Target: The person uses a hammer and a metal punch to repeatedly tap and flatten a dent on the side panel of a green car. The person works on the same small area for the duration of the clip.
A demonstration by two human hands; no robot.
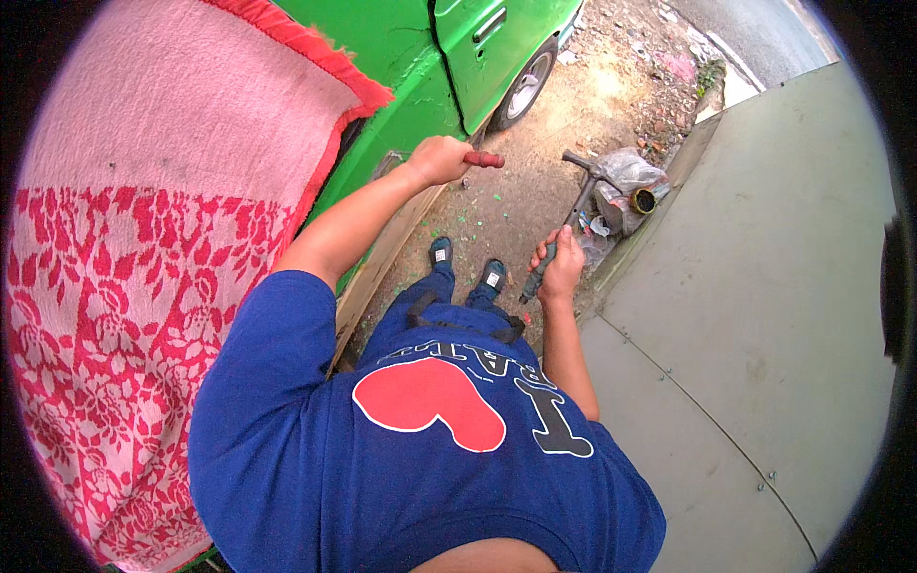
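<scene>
My left hand is closed beside the lower edge of the green vehicle body. Out of its thumb side sticks the red handle of a tool; my fist covers the rest, so its kind does not show. Lower and to the right, my right hand grips a hammer by its dark handle. The hammer's head points up and away from me, apart from the left hand and the vehicle.
A pink and red flowered blanket drapes over the vehicle at left. Farther ahead is a wheel. Grey metal panels close off the right side. Plastic bags and an open can lie at their foot, on littered dirt ground.
</scene>
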